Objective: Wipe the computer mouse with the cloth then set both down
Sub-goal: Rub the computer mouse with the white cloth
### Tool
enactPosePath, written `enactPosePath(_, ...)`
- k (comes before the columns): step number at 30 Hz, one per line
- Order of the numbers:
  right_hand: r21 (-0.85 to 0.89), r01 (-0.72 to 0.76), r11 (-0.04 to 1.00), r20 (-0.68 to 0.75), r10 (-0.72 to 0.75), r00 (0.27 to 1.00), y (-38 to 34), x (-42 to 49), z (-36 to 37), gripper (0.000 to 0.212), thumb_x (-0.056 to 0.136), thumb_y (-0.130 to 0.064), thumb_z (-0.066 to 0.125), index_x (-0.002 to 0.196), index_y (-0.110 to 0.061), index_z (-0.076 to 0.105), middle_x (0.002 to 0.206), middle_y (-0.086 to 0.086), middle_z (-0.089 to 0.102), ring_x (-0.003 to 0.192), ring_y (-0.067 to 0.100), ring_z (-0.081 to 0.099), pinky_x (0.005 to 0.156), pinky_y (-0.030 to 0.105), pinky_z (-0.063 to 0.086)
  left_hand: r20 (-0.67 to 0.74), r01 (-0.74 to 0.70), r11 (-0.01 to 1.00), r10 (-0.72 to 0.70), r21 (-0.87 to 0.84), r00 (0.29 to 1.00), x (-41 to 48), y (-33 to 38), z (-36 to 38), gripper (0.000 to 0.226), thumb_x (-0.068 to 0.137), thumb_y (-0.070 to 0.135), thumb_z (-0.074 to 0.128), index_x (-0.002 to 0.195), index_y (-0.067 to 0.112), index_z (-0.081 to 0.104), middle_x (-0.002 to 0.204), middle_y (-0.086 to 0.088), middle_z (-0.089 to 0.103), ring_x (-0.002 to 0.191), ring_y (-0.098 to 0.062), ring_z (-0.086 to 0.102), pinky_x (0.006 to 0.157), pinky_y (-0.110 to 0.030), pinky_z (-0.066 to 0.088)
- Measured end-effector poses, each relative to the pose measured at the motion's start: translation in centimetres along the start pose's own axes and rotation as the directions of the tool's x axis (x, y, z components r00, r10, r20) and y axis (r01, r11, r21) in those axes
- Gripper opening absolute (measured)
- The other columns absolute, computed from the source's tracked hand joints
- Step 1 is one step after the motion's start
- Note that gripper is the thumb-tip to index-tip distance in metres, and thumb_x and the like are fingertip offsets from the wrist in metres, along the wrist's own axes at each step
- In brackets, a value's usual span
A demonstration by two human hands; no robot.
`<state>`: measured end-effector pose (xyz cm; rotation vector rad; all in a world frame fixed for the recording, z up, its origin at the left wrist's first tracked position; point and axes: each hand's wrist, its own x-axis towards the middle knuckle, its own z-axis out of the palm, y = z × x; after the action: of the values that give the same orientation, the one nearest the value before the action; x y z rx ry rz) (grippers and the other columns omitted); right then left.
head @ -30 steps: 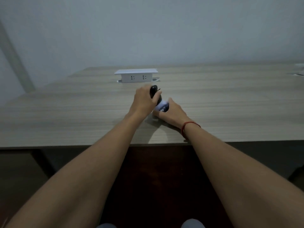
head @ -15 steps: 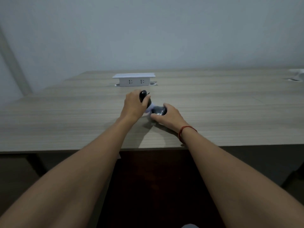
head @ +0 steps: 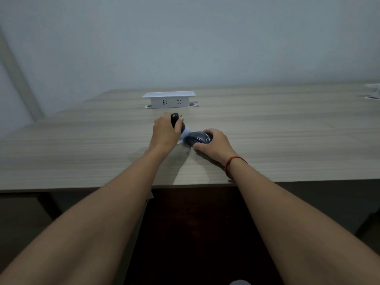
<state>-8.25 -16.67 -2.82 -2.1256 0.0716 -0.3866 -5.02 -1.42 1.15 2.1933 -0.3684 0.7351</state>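
Head view: left hand [head: 164, 131] gripping a small black rounded object [head: 175, 118], right hand [head: 213, 144] with fingers [head: 208, 133] curled round the dark computer mouse [head: 198, 139] on the wood-grain table [head: 287, 130], pale cloth [head: 185, 132] bunched between, touching the mouse.

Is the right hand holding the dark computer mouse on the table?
Yes, the right hand grips the dark computer mouse resting on the table.

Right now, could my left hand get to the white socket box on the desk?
Probably yes. The socket box sits just beyond the left hand, with only bare desk between them. That hand is closed on a small dark object, though, so touching looks easier than grasping.
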Motion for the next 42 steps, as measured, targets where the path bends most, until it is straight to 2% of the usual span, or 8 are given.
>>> enactPosePath(3, 0.004, -0.004, 1.000, 0.023, 0.004, 1.000, -0.1, 0.1, -0.1, 0.041, 0.078, -0.022, 0.078, 0.115, -0.015, 0.062, 0.106, 0.002, 0.064, 0.089, 0.014, 0.059, 0.065, 0.018, 0.042, -0.005, -0.075, 0.996, 0.075, -0.039, 0.997, -0.2, 0.9, 0.4, 0.031, 0.093, 0.032, 0.056, 0.082, 0.003, 0.060, 0.076, -0.008, 0.058, 0.072, -0.026, 0.055, 0.066, -0.035, 0.046)
enactPosePath(7, 0.053, -0.026, 0.998, 0.044, 0.023, 0.999, 0.0, -0.4, -0.8, 0.072, 0.082, -0.015, 0.076, 0.144, -0.010, 0.041, 0.134, 0.004, 0.051, 0.106, 0.013, 0.050, 0.058, 0.006, 0.043, 0.061, 0.068, 0.995, -0.073, 0.079, 0.995, -1.0, -0.5, 1.1, 0.027, 0.095, 0.026, 0.054, 0.101, 0.001, 0.060, 0.096, -0.016, 0.064, 0.088, -0.031, 0.063, 0.077, -0.038, 0.052)
enactPosePath(13, -0.049, 0.025, 0.998, 0.020, -0.024, 1.000, -0.2, -0.4, 0.0, 0.057, 0.074, -0.037, 0.083, 0.121, -0.014, 0.061, 0.119, 0.006, 0.063, 0.102, 0.020, 0.060, 0.083, 0.027, 0.048, -0.080, 0.014, 0.997, -0.020, -0.075, 0.997, -0.8, 0.7, 0.3, 0.028, 0.094, 0.028, 0.056, 0.092, 0.001, 0.062, 0.081, -0.005, 0.056, 0.075, -0.021, 0.055, 0.067, -0.028, 0.041)
enactPosePath(18, 0.048, -0.011, 0.999, 0.087, 0.007, 0.996, -0.1, -0.7, -1.4, 0.079, 0.081, -0.022, 0.079, 0.147, -0.011, 0.037, 0.144, 0.008, 0.049, 0.128, 0.023, 0.049, 0.092, 0.024, 0.039, 0.080, 0.035, 0.997, -0.040, 0.065, 0.996, -1.2, -0.1, 0.4, 0.025, 0.095, 0.026, 0.054, 0.098, 0.002, 0.061, 0.092, -0.012, 0.062, 0.087, -0.028, 0.061, 0.080, -0.039, 0.053)
enactPosePath(26, 0.100, -0.009, 0.995, 0.129, -0.004, 0.992, -0.3, -0.7, -1.4, 0.079, 0.079, -0.016, 0.081, 0.145, -0.013, 0.038, 0.143, 0.009, 0.049, 0.127, 0.025, 0.051, 0.097, 0.030, 0.043, 0.044, -0.111, 0.994, 0.112, -0.004, 0.993, -0.2, 1.8, 0.2, 0.030, 0.094, 0.030, 0.054, 0.094, 0.001, 0.063, 0.089, -0.015, 0.066, 0.081, -0.029, 0.061, 0.076, -0.039, 0.052)
enactPosePath(32, 0.087, 0.007, 0.996, 0.149, -0.020, 0.989, -0.4, -0.8, -1.6, 0.075, 0.080, -0.018, 0.079, 0.144, -0.014, 0.040, 0.144, 0.006, 0.049, 0.119, 0.015, 0.048, 0.094, 0.024, 0.039, 0.157, 0.003, 0.979, -0.036, 0.205, 0.987, 0.1, -0.8, -0.1, 0.029, 0.096, 0.028, 0.052, 0.107, 0.002, 0.058, 0.104, -0.017, 0.064, 0.096, -0.032, 0.061, 0.085, -0.041, 0.052)
enactPosePath(37, 0.061, 0.016, 0.998, 0.168, -0.026, 0.985, -0.5, -0.7, -1.4, 0.077, 0.080, -0.019, 0.080, 0.145, -0.013, 0.040, 0.145, 0.008, 0.049, 0.130, 0.022, 0.048, 0.097, 0.026, 0.039, 0.051, -0.098, 0.995, 0.100, -0.027, 0.994, 0.2, 0.4, 0.1, 0.025, 0.095, 0.028, 0.055, 0.095, 0.004, 0.062, 0.088, -0.008, 0.061, 0.082, -0.022, 0.057, 0.075, -0.031, 0.047)
enactPosePath(42, 0.056, 0.022, 0.998, 0.177, -0.031, 0.984, -0.5, -0.7, -1.4, 0.077, 0.079, -0.019, 0.081, 0.145, -0.013, 0.041, 0.145, 0.005, 0.049, 0.123, 0.014, 0.047, 0.095, 0.024, 0.038, 0.185, -0.002, 0.983, -0.033, 0.186, 0.982, 0.3, -1.4, 0.0, 0.027, 0.095, 0.028, 0.054, 0.105, 0.003, 0.059, 0.106, -0.019, 0.065, 0.096, -0.033, 0.060, 0.083, -0.040, 0.050)
